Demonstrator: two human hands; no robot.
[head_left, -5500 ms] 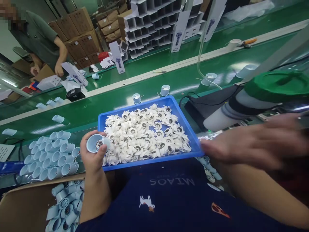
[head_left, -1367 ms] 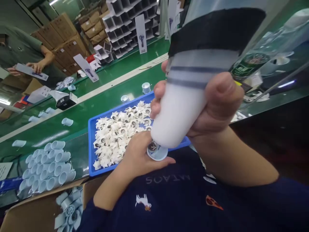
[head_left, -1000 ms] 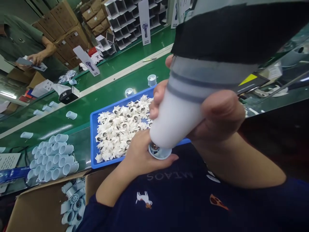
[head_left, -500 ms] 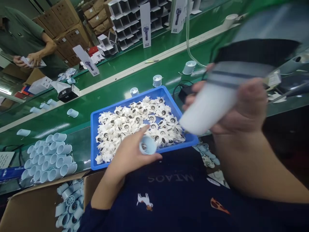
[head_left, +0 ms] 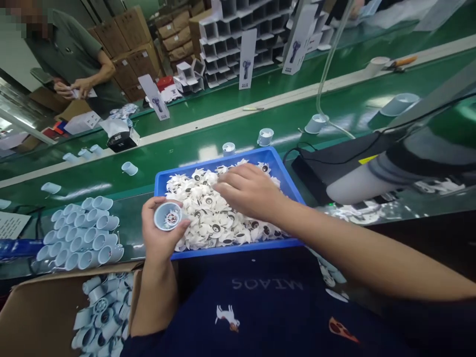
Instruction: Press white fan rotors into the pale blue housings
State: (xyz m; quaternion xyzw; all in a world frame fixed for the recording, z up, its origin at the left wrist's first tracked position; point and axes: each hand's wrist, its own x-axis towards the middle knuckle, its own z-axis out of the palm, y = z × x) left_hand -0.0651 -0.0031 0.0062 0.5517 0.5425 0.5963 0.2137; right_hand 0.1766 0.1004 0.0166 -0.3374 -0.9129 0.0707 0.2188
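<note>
My left hand [head_left: 159,235] is closed around a light blue plastic cup-shaped housing [head_left: 158,218], its open end facing me. Inside the housing some small white and reddish parts show. Over the blue tray [head_left: 238,249] my right hand [head_left: 253,191] reaches down, palm low, fingers stretched out and touching the white fan impellers [head_left: 201,218]. Its fingertips are partly hidden, and I see nothing held. The impellers lie in a loose heap, several with dark round centres showing. At the right a white cylinder with a black band [head_left: 362,178] slants in, apart from both hands.
Rows of blue housings [head_left: 84,233] stand left of the tray; more fill a cardboard box [head_left: 40,317]. Single housings [head_left: 265,137] sit on the green belt [head_left: 193,134]. A clear hose [head_left: 327,74] hangs down ahead. Across the belt a person [head_left: 74,59] handles something white.
My right hand has let go of the banded white cylinder and moved left onto the impellers. My left hand, with the housing, has shifted left to the tray's near left side.
</note>
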